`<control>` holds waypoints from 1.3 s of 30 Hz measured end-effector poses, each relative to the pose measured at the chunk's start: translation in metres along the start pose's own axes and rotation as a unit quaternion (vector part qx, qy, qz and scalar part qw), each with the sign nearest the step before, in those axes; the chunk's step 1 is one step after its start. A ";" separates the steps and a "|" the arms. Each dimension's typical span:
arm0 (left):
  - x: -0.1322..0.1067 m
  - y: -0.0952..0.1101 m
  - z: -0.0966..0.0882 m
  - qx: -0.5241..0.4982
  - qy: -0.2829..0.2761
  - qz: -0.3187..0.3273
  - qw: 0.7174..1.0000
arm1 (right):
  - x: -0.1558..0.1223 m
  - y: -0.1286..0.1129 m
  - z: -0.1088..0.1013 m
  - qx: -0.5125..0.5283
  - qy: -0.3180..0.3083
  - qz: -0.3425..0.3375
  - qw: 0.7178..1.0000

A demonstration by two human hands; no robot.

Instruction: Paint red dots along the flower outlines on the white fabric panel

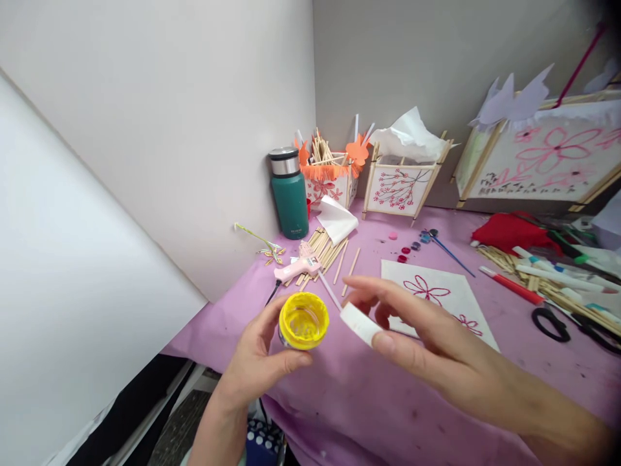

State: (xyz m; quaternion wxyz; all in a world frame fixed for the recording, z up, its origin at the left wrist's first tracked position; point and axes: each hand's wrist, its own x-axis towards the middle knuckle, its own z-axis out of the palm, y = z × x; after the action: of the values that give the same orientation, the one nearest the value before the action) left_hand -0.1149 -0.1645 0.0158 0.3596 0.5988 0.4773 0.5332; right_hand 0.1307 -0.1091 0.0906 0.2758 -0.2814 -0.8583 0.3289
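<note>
My left hand (262, 356) is wrapped round a small jar of yellow paint (304, 321). The jar is uncovered and tilted toward me, with yellow smeared over its rim and inside. Just to its right, my right hand (417, 327) pinches a white jar lid (359, 325) by its edge, apart from the jar. Beyond the jar lies a pink glue gun (298, 266) with a glue stick (330, 290) sticking out of it. Partly behind my right hand is a white sheet (466, 294) painted with red flowers.
A green bottle (291, 200) stands in the corner beside paper-and-stick lanterns (400, 189). Wooden sticks (330, 249), small paint pots (405, 250), a paintbrush (451, 251), a red marker (512, 286) and scissors (550, 325) lie on the purple cloth (339, 395). White panels rise at left.
</note>
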 end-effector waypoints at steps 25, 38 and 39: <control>-0.011 -0.016 0.017 -0.202 -0.118 -0.103 0.967 | 0.046 -0.017 -0.005 0.119 -0.252 -0.155 0.948; 0.009 -0.001 -0.022 0.026 0.099 -0.078 0.992 | 0.071 -0.002 0.024 0.044 -0.036 -0.107 0.993; 0.013 -0.003 -0.027 0.069 0.154 -0.078 0.983 | 0.072 0.000 0.019 0.046 -0.010 -0.096 0.994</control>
State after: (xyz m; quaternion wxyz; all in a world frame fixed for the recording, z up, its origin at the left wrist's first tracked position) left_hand -0.1426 -0.1529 0.0213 0.2799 0.4940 0.6081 0.5549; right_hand 0.0691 -0.0690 0.0992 0.3101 -0.1810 -0.8680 0.3431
